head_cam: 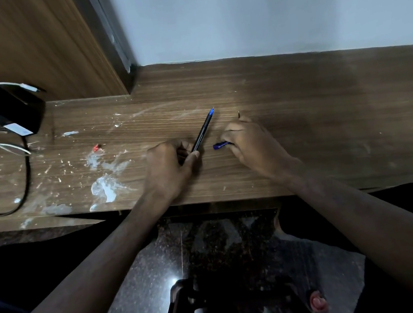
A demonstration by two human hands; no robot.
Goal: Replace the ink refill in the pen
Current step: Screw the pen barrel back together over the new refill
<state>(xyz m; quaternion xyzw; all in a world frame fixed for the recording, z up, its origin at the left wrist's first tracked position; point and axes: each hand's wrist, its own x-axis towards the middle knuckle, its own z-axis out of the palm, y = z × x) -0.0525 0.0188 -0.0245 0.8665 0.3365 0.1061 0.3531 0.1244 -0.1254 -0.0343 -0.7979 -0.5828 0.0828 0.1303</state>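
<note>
My left hand [171, 165] grips the lower end of a black pen [202, 132] with a blue tip. The pen angles up and to the right over the wooden desk [303, 117], tip pointing away from me. Just right of it, my right hand [250, 143] rests on the desk with its fingers closed around a small blue pen cap [220, 145], whose end sticks out to the left. A thin dark point shows above the right hand's fingers; I cannot tell what it is.
White paint splatters [103, 188] mark the desk's left half, with a tiny red scrap [96, 148] among them. A black box with cables [12, 107] sits at the far left. A wooden panel and pale wall stand behind. The desk's front edge runs under my forearms.
</note>
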